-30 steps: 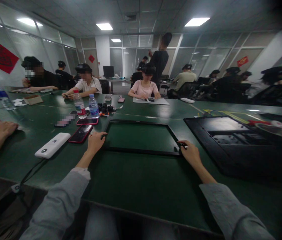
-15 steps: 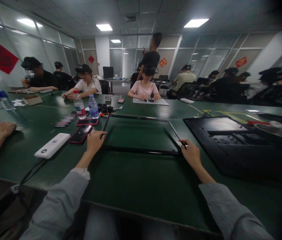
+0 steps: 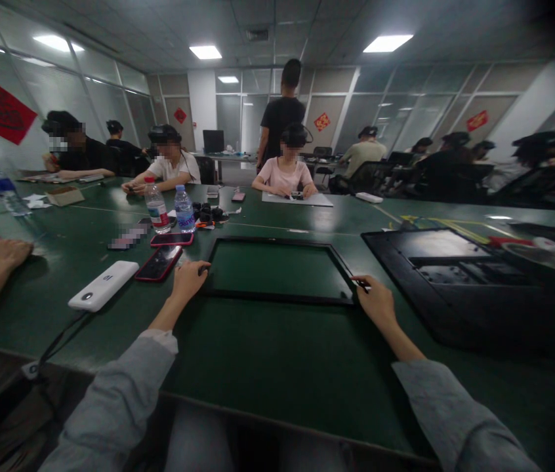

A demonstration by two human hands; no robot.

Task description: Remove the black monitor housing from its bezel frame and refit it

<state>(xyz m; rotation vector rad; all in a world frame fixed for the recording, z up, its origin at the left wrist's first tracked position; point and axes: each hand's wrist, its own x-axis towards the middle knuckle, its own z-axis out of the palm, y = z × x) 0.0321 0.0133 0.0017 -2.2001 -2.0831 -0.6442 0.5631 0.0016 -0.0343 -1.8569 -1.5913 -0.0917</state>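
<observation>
A thin black rectangular frame (image 3: 277, 299) lies on the green table (image 3: 277, 354) in front of me, with the green surface showing through its middle. My left hand (image 3: 189, 280) is at its left side, fingers closed round something small and dark at the fingertips, too small to name. At the right side my right hand (image 3: 374, 298) pinches the frame's edge between thumb and fingers. Close to my left hand lie a red-edged phone (image 3: 158, 263) and a white power bank (image 3: 103, 286).
Right of the frame is a large black panel (image 3: 454, 282). Two bottles (image 3: 185, 213) stand behind the phones, beside dark small parts (image 3: 208, 213). Another person's hands (image 3: 4, 252) rest at the far left. People sit across the table.
The far edge of the black frame has moved down toward the table, so the frame now looks flatter. My hands have barely moved. A standing person in the background has turned away.
</observation>
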